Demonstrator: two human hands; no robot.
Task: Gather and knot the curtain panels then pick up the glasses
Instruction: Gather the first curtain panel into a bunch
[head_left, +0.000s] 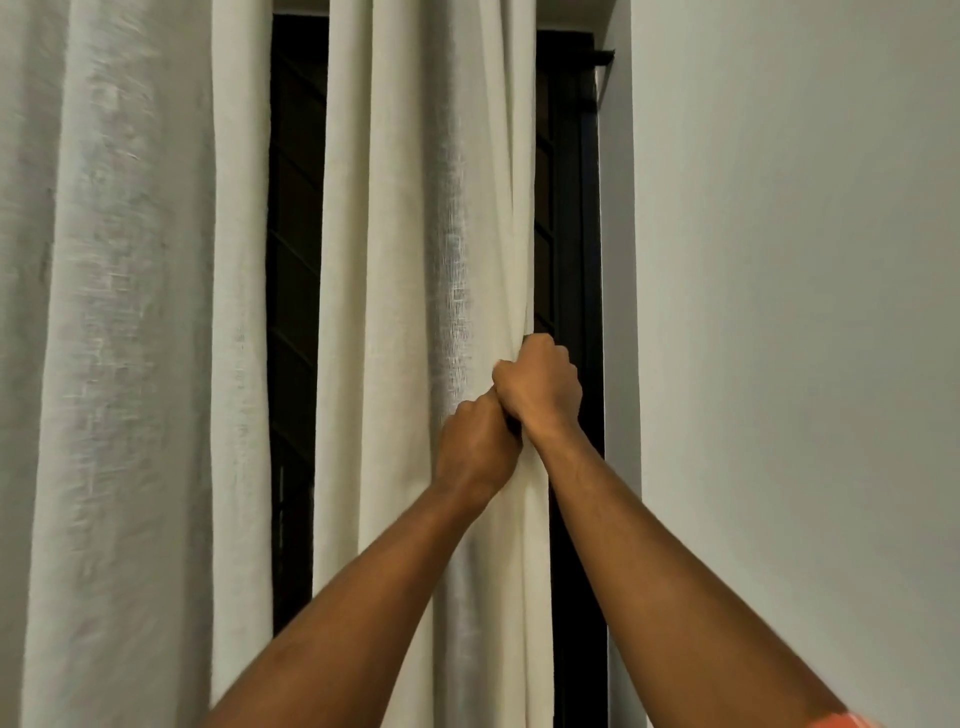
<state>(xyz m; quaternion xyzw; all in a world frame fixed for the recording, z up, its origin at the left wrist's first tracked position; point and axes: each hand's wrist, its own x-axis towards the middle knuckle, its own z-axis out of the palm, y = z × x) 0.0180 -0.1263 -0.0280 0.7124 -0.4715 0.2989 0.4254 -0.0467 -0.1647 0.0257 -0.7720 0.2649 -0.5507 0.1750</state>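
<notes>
Gripping the right curtain panel (415, 260) with both hands, fists clenched on its gathered right edge. Holding with the right hand (540, 382) higher up, knuckles against the dark window (569, 208) behind the panel. Clutching with the left hand (475, 449) just below, touching the right wrist. Bunching the cloth into tight folds at the fists, hanging loose beneath them. Hanging apart to the left of the held panel, a second curtain panel (130, 364), with a dark strip of window between. Standing bare to the right of the panel, a pale wall (805, 312). Showing no glasses anywhere.
</notes>
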